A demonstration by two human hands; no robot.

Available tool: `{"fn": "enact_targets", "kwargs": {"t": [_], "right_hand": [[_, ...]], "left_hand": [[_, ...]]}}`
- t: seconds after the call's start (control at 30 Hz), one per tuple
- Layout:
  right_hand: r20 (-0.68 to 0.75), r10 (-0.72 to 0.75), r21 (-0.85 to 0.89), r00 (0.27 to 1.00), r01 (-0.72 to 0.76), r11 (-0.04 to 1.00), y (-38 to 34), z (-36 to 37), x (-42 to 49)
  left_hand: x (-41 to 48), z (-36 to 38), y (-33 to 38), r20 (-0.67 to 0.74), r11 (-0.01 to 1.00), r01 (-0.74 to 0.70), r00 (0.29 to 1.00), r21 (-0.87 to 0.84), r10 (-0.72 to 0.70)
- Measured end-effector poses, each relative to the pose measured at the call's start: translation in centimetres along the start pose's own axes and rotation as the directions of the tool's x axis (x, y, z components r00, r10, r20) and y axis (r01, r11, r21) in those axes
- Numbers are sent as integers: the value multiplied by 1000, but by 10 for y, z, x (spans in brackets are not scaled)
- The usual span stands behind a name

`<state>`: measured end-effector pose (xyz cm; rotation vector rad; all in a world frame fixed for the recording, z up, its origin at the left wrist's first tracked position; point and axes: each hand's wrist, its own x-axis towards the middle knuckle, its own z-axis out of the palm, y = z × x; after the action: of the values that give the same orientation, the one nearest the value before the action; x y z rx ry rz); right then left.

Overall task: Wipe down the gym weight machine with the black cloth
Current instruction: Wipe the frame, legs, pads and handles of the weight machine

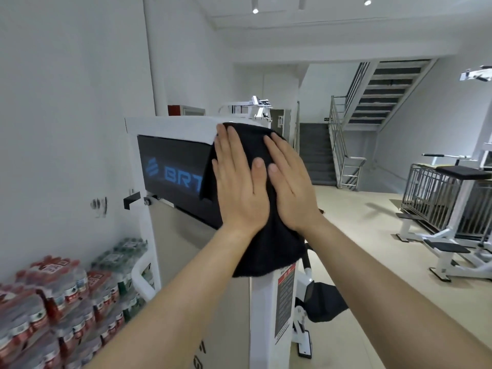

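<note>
Pressing one black cloth on one weight machine: left hand, right hand (fingers straight, flat).

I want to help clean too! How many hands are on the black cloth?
2. The left hand presses flat on the black cloth, beside the logo panel; the right hand presses flat just to its right. No hand looks hidden.

A gym: white weight machines stand on a pale floor beside a metal staircase.
</note>
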<state>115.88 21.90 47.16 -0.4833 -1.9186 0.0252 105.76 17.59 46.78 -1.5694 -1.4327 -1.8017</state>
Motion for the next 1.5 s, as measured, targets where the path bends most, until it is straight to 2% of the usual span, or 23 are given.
{"fn": "enact_targets", "kwargs": {"t": [0.1, 0.3, 0.5, 0.7, 1.1, 1.23, 1.43, 1.5], "right_hand": [[-20, 45, -11, 999, -45, 999, 0, 5, -30], [130, 24, -48, 991, -18, 999, -5, -9, 24], [6, 58, 0, 998, -58, 998, -1, 1, 2], [-48, 45, -10, 998, -45, 999, 6, 8, -33], [-186, -71, 25, 980, 76, 997, 27, 31, -78], [-229, -84, 37, 970, 95, 995, 38, 47, -108], [-260, -35, 92, 965, 60, 994, 51, 75, -162], [-258, -39, 88, 965, 64, 994, 58, 84, -184]], "left_hand": [[-24, 1, 3, 46, 999, -28, 999, 31, 27], [28, -3, 2, 22, 997, -50, 999, 60, 49], [1, -1, -4, 13, 998, -64, 998, 16, 64], [-28, 0, -2, 61, 997, -74, 995, 7, 74], [-74, 9, -17, 42, 979, -199, 979, 43, 197], [-95, 12, -29, 52, 950, -289, 957, 119, 284], [-142, 21, -49, 16, 865, -369, 922, 340, 387], [-165, 26, -60, 15, 870, -373, 921, 322, 389]]}}
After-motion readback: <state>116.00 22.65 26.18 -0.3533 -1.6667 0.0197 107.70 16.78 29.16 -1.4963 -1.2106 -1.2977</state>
